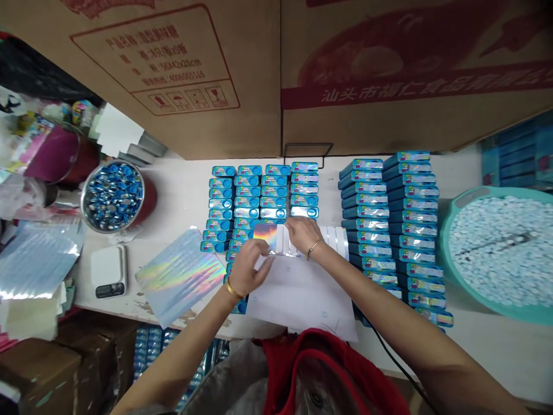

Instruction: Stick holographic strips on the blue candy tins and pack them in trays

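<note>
My left hand point(247, 266) is closed in a pinch on a small holographic sticker point(265, 234) at the edge of a white backing sheet point(302, 291) lying in front of me. My right hand point(303, 234) rests fingers-down on the same sheet's far edge, pressing a strip of stickers point(332, 237). Just beyond both hands lie rows of small blue tins point(259, 199) laid flat on the white table point(181, 196). Both wrists wear gold bracelets.
Two tall stacks of blue tins point(391, 222) stand to the right, beside a teal basin point(501, 253) of white pellets. At left are a holographic sheet point(179, 275), a small white scale point(109, 270) and a metal bowl point(113, 196) of blue pieces. Cardboard boxes point(276, 69) wall the back.
</note>
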### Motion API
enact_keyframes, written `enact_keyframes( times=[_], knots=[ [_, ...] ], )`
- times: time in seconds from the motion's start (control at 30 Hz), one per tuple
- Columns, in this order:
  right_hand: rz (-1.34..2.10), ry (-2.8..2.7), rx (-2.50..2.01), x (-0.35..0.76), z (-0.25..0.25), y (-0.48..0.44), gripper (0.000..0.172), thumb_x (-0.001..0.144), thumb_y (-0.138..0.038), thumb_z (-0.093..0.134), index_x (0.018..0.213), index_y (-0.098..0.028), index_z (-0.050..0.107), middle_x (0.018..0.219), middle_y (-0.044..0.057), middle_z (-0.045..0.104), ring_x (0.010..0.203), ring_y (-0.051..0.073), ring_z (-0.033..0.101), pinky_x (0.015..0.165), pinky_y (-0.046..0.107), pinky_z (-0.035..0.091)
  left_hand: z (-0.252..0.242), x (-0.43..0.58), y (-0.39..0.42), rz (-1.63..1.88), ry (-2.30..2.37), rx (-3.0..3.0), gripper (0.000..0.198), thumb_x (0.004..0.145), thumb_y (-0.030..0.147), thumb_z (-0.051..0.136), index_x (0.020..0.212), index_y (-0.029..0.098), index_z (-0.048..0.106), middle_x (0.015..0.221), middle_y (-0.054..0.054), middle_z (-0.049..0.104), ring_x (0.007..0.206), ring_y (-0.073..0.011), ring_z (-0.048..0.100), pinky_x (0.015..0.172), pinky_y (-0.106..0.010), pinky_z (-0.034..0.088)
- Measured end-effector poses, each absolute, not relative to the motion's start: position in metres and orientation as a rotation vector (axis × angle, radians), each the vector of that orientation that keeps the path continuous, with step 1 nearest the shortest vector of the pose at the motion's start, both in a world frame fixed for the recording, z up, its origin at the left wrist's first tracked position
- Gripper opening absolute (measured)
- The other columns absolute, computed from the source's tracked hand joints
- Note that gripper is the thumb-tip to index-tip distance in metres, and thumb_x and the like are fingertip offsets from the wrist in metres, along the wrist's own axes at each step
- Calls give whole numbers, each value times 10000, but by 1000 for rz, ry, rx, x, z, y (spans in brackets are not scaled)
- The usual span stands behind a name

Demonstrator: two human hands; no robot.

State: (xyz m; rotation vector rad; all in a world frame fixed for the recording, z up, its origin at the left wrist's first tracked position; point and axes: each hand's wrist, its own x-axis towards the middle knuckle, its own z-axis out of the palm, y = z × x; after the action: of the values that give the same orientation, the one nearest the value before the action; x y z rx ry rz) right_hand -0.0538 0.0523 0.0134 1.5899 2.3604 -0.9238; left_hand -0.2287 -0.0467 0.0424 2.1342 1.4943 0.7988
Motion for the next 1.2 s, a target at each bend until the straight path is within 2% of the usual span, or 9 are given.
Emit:
enact_keyframes(
  times=[0.07, 0.17, 0.3, 0.37, 0.53, 0.77, 0.9, 1.07, 1.2],
  knots=[
    [-941, 2377, 1568, -55, 15, 49, 297, 958, -195, 389, 899, -182, 679, 978, 94, 716, 931, 226, 625, 712, 308, 341, 42, -230, -35, 835, 1654, 2031, 236, 918, 257, 521, 1140, 178, 515, 1012, -92, 628, 937, -194, 577, 812, -329, 464],
    [-979, 2431, 1527, -59, 19, 43, 295, 969, -213, 390, 908, -183, 677, 977, 85, 715, 941, 215, 623, 748, 299, 346, 31, -231, -13, 473, 1727, 2196, 434, 938, 219, 457, 1369, 175, 434, 1001, -92, 663, 923, -213, 599, 816, -344, 450],
    [-1030, 2412, 1549, -62, 22, 41, 306, 973, -219, 381, 879, -185, 671, 945, 79, 717, 909, 202, 624, 740, 288, 340, 12, -228, -3, 58, 1691, 2395, 479, 952, 137, 364, 1424, 183, 435, 748, -42, 659, 769, -193, 631, 720, -319, 427],
    [-1066, 2379, 1569, -61, 20, 42, 313, 972, -226, 381, 855, -193, 669, 929, 70, 718, 884, 195, 626, 717, 283, 334, 7, -228, -8, 38, 1669, 2446, 477, 963, 146, 350, 1432, 180, 429, 755, -46, 669, 768, -185, 645, 712, -313, 432],
    [-1090, 2347, 1604, -59, 8, 40, 282, 954, -224, 399, 865, -198, 665, 916, 69, 717, 871, 201, 624, 698, 285, 327, 10, -236, -33, 205, 1531, 2493, 584, 938, 110, 360, 1508, 202, 276, 1040, -94, 685, 1009, -202, 633, 858, -337, 458],
    [-1194, 2487, 1769, -60, -12, 22, 306, 968, -269, 373, 965, -180, 665, 949, 101, 695, 954, 245, 592, 849, 347, 376, 53, -236, -41, 948, 1720, 1868, 633, 905, 217, 547, 1481, 238, 284, 809, 2, 567, 754, -142, 562, 759, -292, 484],
    [-1644, 2647, 1996, -53, -17, 8, 490, 984, -496, 278, 1098, -188, 642, 1082, 115, 659, 1066, 238, 566, 948, 380, 404, 65, -227, -11, 1260, 1696, 1230, 710, 818, 277, 686, 1431, 263, 329, 785, 33, 523, 715, -106, 550, 707, -246, 488],
    [-2119, 2593, 2006, -46, -8, 6, 788, 862, -783, 212, 1182, -180, 607, 1182, 123, 632, 1140, 270, 558, 1015, 429, 396, 63, -209, 23, 1251, 1536, 1020, 708, 753, 267, 740, 1374, 252, 401, 772, 34, 536, 691, -93, 555, 666, -224, 491],
    [-2383, 2190, 2396, -49, 2, 19, 545, 848, -677, 469, 1077, -204, 613, 1079, 80, 656, 1038, 235, 596, 932, 378, 459, 56, -194, 37, 1191, 1481, 1053, 703, 745, 245, 738, 1367, 246, 411, 768, 35, 539, 689, -91, 556, 656, -220, 487]
  ],
)
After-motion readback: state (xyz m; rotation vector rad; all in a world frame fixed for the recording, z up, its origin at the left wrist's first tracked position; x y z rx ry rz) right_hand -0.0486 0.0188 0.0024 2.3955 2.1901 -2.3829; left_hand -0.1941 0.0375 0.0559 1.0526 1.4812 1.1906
